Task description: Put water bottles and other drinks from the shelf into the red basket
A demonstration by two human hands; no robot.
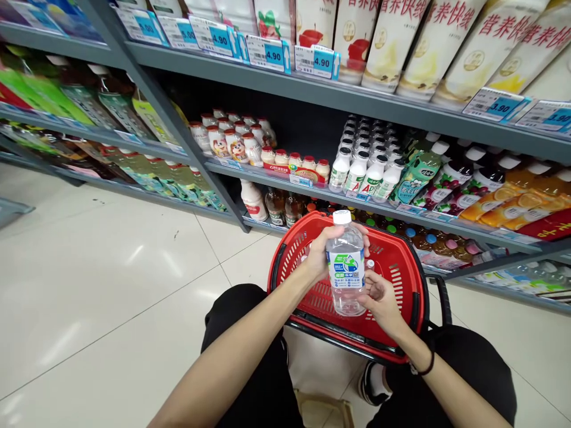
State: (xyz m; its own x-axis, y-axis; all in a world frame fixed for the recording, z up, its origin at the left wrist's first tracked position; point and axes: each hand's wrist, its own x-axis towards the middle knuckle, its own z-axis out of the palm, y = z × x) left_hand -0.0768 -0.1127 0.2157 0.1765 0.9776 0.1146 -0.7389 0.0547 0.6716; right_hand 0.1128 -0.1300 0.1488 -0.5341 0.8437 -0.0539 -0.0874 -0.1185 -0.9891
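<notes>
A clear plastic bottle (pixel 347 297) with a white cap and a blue, green and white label is held upright above a red shopping basket (pixel 392 249). My left hand (pixel 322 252) wraps around its upper part, with fingertips showing on the far side. Lower down on the right, my right hand (pixel 379 300) has curled fingers, and its thumb touches the bottle's side near the base. Below, inside the basket, a small white-capped item (pixel 370 264) shows beside the bottle; most of the basket's contents are hidden by my hands and the bottle.
Shelves ahead hold small white bottles (pixel 357 169), red-capped drinks (pixel 234 142), juice bottles (pixel 513 199) and tall cartons-like bottles (pixel 413 50) above price tags (pixel 314 60). The basket's black handle (pixel 442 300) sticks out on the right. Tiled floor (pixel 111 279) extends left; my knees flank the basket.
</notes>
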